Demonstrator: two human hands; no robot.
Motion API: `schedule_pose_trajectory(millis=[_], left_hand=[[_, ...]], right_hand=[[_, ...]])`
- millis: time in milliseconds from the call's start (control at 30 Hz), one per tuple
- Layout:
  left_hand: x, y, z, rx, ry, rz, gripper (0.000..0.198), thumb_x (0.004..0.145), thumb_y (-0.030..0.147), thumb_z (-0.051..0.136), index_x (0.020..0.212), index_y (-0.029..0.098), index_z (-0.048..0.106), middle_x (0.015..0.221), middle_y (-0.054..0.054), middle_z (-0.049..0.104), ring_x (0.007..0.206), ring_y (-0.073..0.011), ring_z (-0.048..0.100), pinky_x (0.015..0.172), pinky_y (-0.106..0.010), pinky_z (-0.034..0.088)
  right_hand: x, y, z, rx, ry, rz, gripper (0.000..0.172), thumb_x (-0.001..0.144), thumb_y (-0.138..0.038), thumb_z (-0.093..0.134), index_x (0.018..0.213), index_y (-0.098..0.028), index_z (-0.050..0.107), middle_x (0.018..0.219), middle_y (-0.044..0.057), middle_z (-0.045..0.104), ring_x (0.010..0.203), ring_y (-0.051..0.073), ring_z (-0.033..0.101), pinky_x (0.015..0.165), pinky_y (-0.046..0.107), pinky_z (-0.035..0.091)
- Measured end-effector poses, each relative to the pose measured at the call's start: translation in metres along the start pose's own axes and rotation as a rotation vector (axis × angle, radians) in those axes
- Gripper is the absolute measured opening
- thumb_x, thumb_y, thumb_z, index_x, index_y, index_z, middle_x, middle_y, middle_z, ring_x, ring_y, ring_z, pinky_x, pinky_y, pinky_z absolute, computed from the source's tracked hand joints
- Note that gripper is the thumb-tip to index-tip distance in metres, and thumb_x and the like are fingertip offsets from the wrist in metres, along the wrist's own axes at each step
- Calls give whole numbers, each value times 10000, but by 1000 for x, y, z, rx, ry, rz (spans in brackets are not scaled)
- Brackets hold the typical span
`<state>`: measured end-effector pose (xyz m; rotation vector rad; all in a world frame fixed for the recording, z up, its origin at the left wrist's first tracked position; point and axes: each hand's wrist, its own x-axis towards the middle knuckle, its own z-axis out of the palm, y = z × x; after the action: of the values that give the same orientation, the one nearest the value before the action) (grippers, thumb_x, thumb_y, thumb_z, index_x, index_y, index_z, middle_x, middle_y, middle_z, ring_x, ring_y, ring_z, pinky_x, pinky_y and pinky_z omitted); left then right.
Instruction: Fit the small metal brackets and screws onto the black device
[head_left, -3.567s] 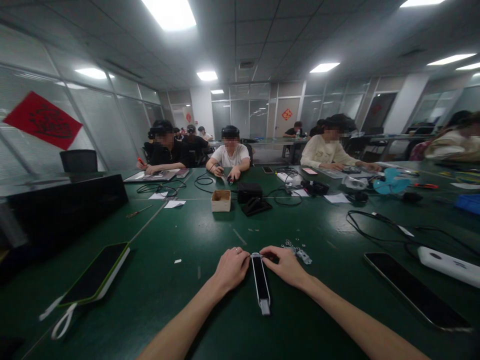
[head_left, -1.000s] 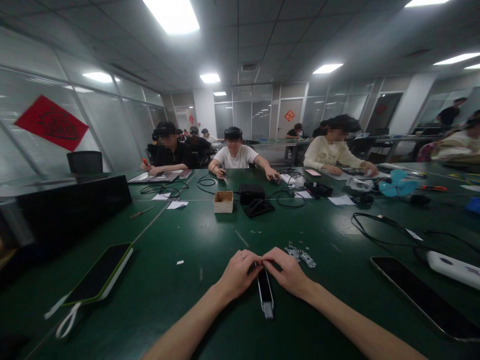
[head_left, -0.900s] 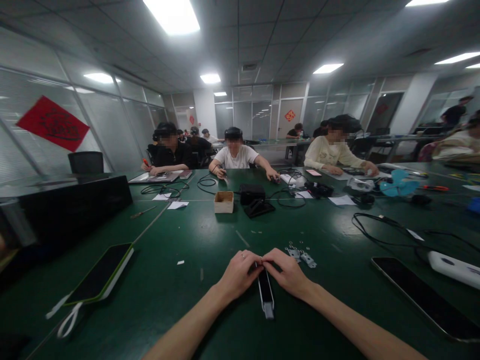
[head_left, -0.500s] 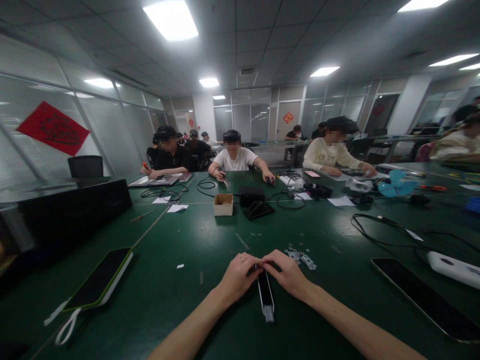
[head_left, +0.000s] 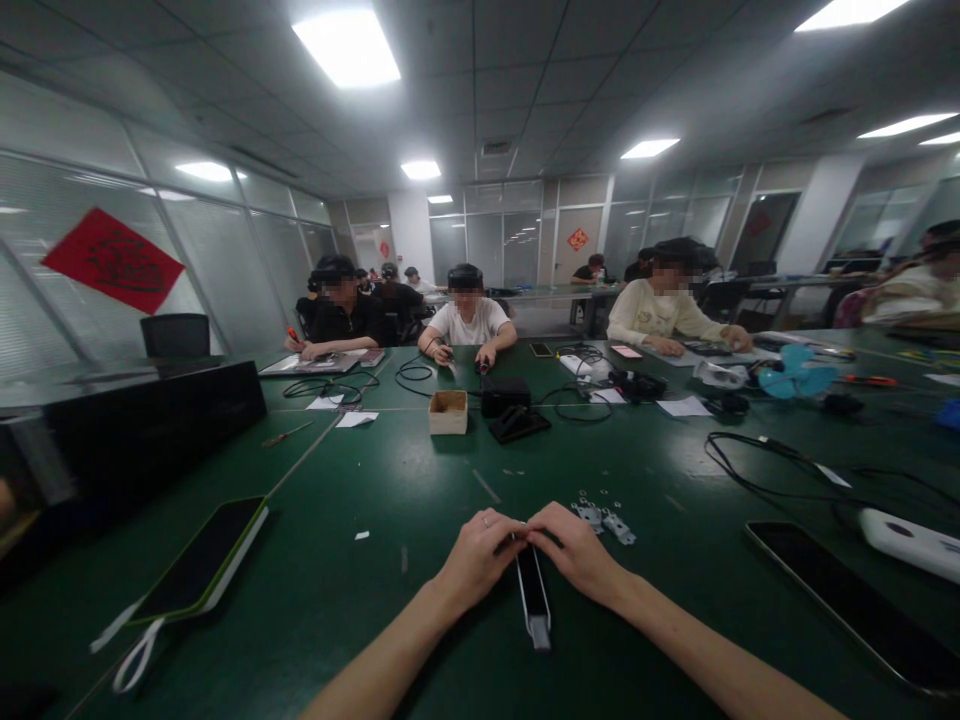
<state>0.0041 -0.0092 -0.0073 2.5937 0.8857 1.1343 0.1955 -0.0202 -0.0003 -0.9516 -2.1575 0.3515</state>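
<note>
A long narrow bar (head_left: 532,585), black along its face with silver-white edges, lies lengthwise before me on the green table. Its near end carries a grey metal-looking piece (head_left: 540,632). My left hand (head_left: 484,550) and my right hand (head_left: 570,545) meet at the bar's far end, fingertips pinched together on it. Both hands are closed, and the fingers hide whatever small part may be between them. Just beyond my right hand lie several grey metal pieces (head_left: 619,528) and small rings (head_left: 604,492).
At the left lies a green-edged phone-like device (head_left: 202,560) with a white strap. A dark phone (head_left: 847,600) and a white power strip (head_left: 911,540) are at the right. Farther off stand a small open box (head_left: 448,420) and a blue fan (head_left: 796,372). Co-workers sit opposite.
My hands stay pinched at the bar's far end, with hardly any movement. Across the table, a co-worker's outstretched hand has drawn in toward the body with a dark object. The view has shifted slightly.
</note>
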Motion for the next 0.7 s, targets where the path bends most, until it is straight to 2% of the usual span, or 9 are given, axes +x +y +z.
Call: schedule_pose_trajectory(millis=[400, 600, 700], left_hand=[[3, 3, -6, 15, -15, -42, 127, 858, 203, 553, 958, 187, 630, 892, -37, 677, 829, -159, 604, 774, -289, 479], [5, -5, -13, 145, -102, -209, 89, 817, 199, 577, 876, 186, 642, 832, -25, 667, 763, -162, 601, 716, -272, 466], [7, -6, -17, 167, -188, -297, 78, 798, 191, 582, 842, 178, 644, 800, -20, 658, 738, -162, 598, 691, -260, 456]], right_hand=[[0, 1, -2, 15, -8, -2, 175, 921, -245, 446, 912, -186, 611, 885, 55, 630, 847, 177, 567, 755, 316, 479], [1, 12, -10, -61, 14, 51, 199, 917, -274, 444, 955, -183, 617, 929, 72, 631, 880, 190, 567, 786, 354, 480], [-1, 21, -13, -107, -36, 115, 206, 905, -297, 467, 993, -189, 619, 964, 64, 628, 903, 188, 568, 803, 355, 475]])
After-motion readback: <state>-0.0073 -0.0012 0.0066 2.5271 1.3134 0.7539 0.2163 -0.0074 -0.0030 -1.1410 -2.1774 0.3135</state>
